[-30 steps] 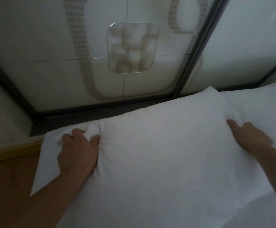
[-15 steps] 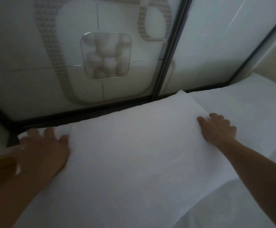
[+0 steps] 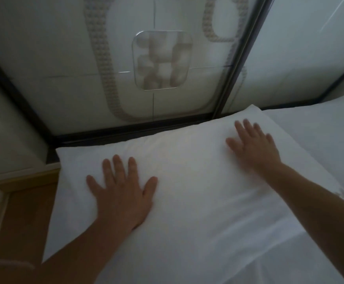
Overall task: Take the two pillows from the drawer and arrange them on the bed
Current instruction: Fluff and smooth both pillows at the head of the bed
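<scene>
Pillow, white, rectangular, soft fabric [image 3: 187, 181], is seen lying flat at the head end of the white-sheeted bed [image 3: 320, 130], its far long edge just beside the dark base rail of the pale patterned headboard panel [image 3: 64, 68]. Long axis is judged to run left to right across the view, parallel to the headboard. Left hand [image 3: 122, 193] is laid palm down on the near-left part of the pillow, fingers spread, nothing pinched. Right hand [image 3: 253, 146] is laid palm down nearer the far-right corner, fingers spread likewise and slightly blurred. Both hands are touching the pillow top; the left is nearer the camera. A second white pillow cannot be told apart with certainty: the white surface to the right may be one or only bedding. Step in hand is judged to be smoothing or settling of this pillow. Wooden floor [image 3: 23, 222] is visible at lower left, with a pale cabinet [image 3: 7, 140] beside the bed. Room light is dim.
</scene>
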{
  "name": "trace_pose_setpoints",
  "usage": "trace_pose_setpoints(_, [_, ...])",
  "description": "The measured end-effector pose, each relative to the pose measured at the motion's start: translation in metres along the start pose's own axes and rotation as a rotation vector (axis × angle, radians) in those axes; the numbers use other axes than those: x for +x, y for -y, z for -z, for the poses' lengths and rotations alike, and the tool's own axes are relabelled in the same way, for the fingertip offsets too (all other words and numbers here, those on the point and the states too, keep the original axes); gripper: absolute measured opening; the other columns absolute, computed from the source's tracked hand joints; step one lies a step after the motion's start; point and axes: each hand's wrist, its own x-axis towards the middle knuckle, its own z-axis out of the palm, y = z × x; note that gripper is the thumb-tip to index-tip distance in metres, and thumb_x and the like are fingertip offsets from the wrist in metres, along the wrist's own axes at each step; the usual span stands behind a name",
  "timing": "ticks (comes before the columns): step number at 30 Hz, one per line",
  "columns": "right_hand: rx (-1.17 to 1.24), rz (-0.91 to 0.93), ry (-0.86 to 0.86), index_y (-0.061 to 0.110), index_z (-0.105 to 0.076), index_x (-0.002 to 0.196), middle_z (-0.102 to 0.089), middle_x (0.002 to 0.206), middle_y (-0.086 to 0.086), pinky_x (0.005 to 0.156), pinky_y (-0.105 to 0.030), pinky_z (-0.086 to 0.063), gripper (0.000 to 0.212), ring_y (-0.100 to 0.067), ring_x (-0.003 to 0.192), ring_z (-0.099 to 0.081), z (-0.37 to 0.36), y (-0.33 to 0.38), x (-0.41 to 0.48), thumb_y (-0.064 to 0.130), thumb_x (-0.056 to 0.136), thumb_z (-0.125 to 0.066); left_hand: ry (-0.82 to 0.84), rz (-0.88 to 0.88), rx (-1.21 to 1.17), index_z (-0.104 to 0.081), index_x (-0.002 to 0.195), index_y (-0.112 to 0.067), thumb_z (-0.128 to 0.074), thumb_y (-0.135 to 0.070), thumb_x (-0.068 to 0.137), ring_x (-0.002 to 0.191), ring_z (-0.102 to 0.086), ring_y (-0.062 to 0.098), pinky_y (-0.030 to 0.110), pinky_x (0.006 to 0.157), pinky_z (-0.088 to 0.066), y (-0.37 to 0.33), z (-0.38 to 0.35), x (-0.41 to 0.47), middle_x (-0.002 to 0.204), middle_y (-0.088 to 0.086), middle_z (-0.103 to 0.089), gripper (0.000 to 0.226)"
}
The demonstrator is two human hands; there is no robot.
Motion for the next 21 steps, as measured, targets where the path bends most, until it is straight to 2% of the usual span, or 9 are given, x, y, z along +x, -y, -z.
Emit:
trace_pose_setpoints(2, [0.065,0.213,-0.112,0.033,-0.011,0.150,-0.014,0.161,0.000,0.113,-0.048,-0.016,0.066,-0.024,0.147,-0.013,-0.008,0.028,-0.027,0.065,0.092,-0.014,-0.056,-0.102,-0.002,0.007,0.147,-0.027,0.008,-0.075,0.078,0.146,0.005,0.034,0.068,0.109,0.001,-0.013,0.001,-0.028,0.160,0.012,0.003,0.084])
trace_pose_setpoints(4, [0.008,0.362,-0.001,0.037,-0.006,0.150,-0.006,0.161,0.007,0.114,-0.041,-0.009,0.067,-0.019,0.148,-0.009,-0.027,0.040,-0.067,0.068,0.091,-0.006,-0.036,-0.198,0.006,-0.008,0.149,-0.027,-0.006,-0.073,0.082,0.146,-0.004,0.035,0.072,0.107,-0.006,-0.019,-0.004,-0.056,0.159,0.012,-0.008,0.081])
trace_pose_setpoints(6, [-0.040,0.237,0.139,0.037,-0.001,0.150,0.002,0.161,0.009,0.117,-0.039,-0.002,0.069,-0.016,0.148,0.002,-0.036,0.040,-0.085,0.068,0.089,-0.003,0.030,-0.190,0.035,-0.003,0.149,-0.029,-0.005,-0.076,0.079,0.145,0.005,0.035,0.073,0.106,-0.003,-0.014,-0.008,-0.074,0.160,0.010,0.003,0.085])
trace_pose_setpoints(9, [0.005,0.072,0.153,0.034,0.001,0.150,0.004,0.162,0.003,0.118,-0.047,-0.003,0.070,-0.021,0.148,0.005,-0.017,0.058,-0.083,0.068,0.089,-0.007,0.083,-0.093,0.017,0.019,0.144,-0.032,0.010,-0.081,0.068,0.142,0.021,0.034,0.072,0.105,0.005,-0.009,0.000,-0.072,0.157,0.007,0.023,0.090])
trace_pose_setpoints(13, [0.133,0.201,-0.055,0.038,0.003,0.149,-0.001,0.161,0.005,0.116,-0.044,-0.005,0.065,-0.019,0.148,0.001,0.004,0.104,-0.119,0.068,0.092,-0.008,-0.094,-0.175,-0.046,0.008,0.147,-0.029,0.002,-0.076,0.078,0.145,0.005,0.035,0.068,0.108,0.003,-0.013,0.025,-0.075,0.158,0.007,0.012,0.083])
trace_pose_setpoints(14, [0.126,0.235,-0.028,0.037,0.001,0.150,-0.001,0.161,0.005,0.116,-0.043,-0.005,0.065,-0.019,0.148,0.000,0.003,0.109,-0.132,0.066,0.093,-0.010,-0.099,-0.215,-0.031,0.005,0.148,-0.029,-0.001,-0.073,0.081,0.146,0.003,0.033,0.067,0.110,0.002,-0.008,0.025,-0.080,0.159,0.006,0.008,0.080])
trace_pose_setpoints(17, [0.017,0.297,0.237,0.032,-0.001,0.151,0.005,0.162,0.003,0.118,-0.044,-0.002,0.067,-0.019,0.148,0.004,-0.011,0.106,-0.162,0.063,0.094,-0.018,0.042,-0.255,0.053,0.004,0.149,-0.025,-0.006,-0.070,0.084,0.146,0.009,0.027,0.065,0.112,0.000,0.012,0.007,-0.105,0.161,0.007,0.007,0.080])
trace_pose_setpoints(19, [0.048,0.279,0.213,0.032,0.000,0.151,0.004,0.163,0.002,0.118,-0.046,-0.005,0.069,-0.020,0.148,0.004,-0.011,0.109,-0.165,0.064,0.093,-0.017,0.024,-0.261,0.057,0.002,0.149,-0.021,-0.006,-0.069,0.085,0.146,0.007,0.028,0.064,0.112,-0.001,0.019,0.005,-0.109,0.161,0.010,0.004,0.081])
trace_pose_setpoints(21, [0.105,0.294,0.088,0.033,0.001,0.150,0.001,0.163,0.001,0.117,-0.047,-0.007,0.069,-0.021,0.148,0.001,-0.005,0.121,-0.165,0.066,0.091,-0.011,-0.018,-0.258,0.042,-0.001,0.149,-0.019,-0.002,-0.067,0.086,0.146,0.001,0.032,0.064,0.113,-0.003,0.019,0.013,-0.112,0.160,0.012,-0.001,0.080])
